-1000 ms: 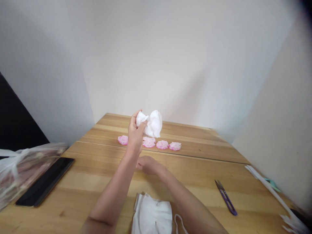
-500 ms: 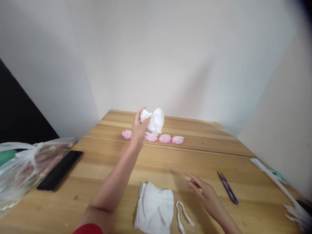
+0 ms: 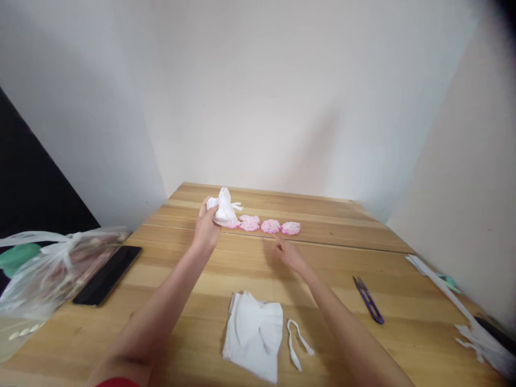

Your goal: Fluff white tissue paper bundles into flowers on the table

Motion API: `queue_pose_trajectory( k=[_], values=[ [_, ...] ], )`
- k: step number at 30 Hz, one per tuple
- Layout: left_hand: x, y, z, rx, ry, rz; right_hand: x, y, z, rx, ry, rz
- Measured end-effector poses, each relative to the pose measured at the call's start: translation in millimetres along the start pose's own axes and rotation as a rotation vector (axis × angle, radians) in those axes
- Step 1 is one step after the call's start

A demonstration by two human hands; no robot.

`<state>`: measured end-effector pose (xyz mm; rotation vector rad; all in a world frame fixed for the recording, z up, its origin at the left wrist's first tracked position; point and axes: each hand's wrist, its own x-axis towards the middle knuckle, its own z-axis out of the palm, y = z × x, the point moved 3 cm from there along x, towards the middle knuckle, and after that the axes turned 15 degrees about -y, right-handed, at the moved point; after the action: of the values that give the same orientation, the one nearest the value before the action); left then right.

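My left hand is closed on a gathered bunch of white material above the back part of the table, over the left end of a row of pink-and-white ruffled pieces. My right hand is just in front of that row, its index finger stretched out and the others curled, with nothing seen in it. Nearer the front lies a stack of white sheets, with a thin white strip beside it on the right.
Purple-handled snips lie on the table at the right. On the left are a black phone and a clear plastic bag. White strips run along the right edge. A wall stands behind.
My left hand has moved left and slightly down with the white bunch. My right hand has reached forward and left, from beside the snips to the pink-and-white row.
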<state>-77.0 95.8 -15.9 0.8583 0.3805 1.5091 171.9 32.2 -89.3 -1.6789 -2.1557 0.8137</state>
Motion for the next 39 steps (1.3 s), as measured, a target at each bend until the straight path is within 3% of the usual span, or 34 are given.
queue_pose_trajectory(
  k=[3, 5, 9, 13, 17, 21, 24, 27, 32, 35, 39],
  values=[
    [-8.9, -21.3, -18.0, -0.005, 0.044, -0.091, 10.3, -13.8, 1.0, 0.021, 0.042, -0.064],
    [-14.3, -36.3, -16.5, -0.066, 0.028, -0.196, 6.6, -26.6, -2.1, 0.038, 0.070, -0.117],
    [-19.4, -48.3, 20.6, -0.155, -0.141, -0.257, -13.8, -57.0, -36.6, 0.048, 0.207, -0.186],
    [-22.4, -38.6, 62.8, -0.085, -0.206, -0.132, -42.4, -90.5, -80.5, 0.023, 0.374, -0.279],
    [-27.7, -29.9, 85.6, 0.141, -0.225, -0.008, -62.0, -106.1, -99.4, -0.035, 0.505, -0.308],
    [-38.8, -29.5, 93.8, 0.406, -0.232, 0.120, -63.3, -106.7, -96.7, -0.084, 0.447, -0.290],
    [-47.3, -32.9, 96.2, 0.473, -0.280, 0.161, -58.3, -106.9, -89.0, -0.116, 0.373, -0.280],
    [-50.7, -34.7, 95.1, 0.504, -0.310, 0.163, -54.6, -107.2, -84.1, -0.109, 0.434, -0.268],
    [-44.6, -38.8, 89.0, 0.356, -0.350, -0.010, -49.9, -98.8, -83.7, 0.033, 0.510, -0.238],
    [-39.8, -41.4, 85.7, 0.201, -0.351, -0.124, -44.1, -88.2, -84.2, 0.286, 0.452, -0.240],
    [-34.5, -39.1, 80.8, 0.224, -0.288, -0.108, -37.6, -83.6, -82.5, 0.497, 0.352, -0.283]
  ],
)
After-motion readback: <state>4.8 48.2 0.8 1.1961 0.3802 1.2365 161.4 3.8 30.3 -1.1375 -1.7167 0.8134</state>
